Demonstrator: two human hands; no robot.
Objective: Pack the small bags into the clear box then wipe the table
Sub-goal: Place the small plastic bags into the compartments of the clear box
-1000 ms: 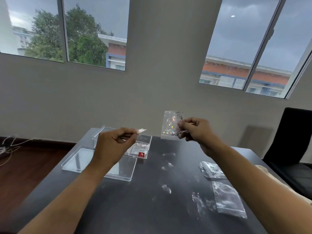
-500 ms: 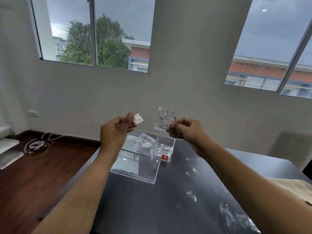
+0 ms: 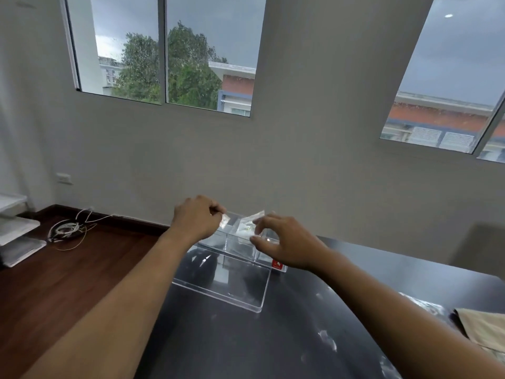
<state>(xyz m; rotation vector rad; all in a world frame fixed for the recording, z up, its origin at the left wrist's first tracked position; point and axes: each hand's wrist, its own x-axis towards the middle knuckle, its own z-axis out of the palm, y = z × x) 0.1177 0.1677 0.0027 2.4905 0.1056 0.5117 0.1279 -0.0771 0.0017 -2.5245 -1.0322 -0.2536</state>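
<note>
Left hand (image 3: 198, 218) pinches 1 tiny bag (image 3: 224, 221); right hand (image 3: 284, 242) grips 1 larger bag (image 3: 247, 224) (both over the clear box (image 3: 240, 246)) on the dark table (image 3: 246, 346).

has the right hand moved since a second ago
Yes. The right hand has come down from above the table, and now holds its bag right over the clear box.

A single head-worn wide-angle view looks forward and slightly down, close over the dark glossy table (image 3: 246, 346), facing the grey windowed wall (image 3: 300, 160).
</note>
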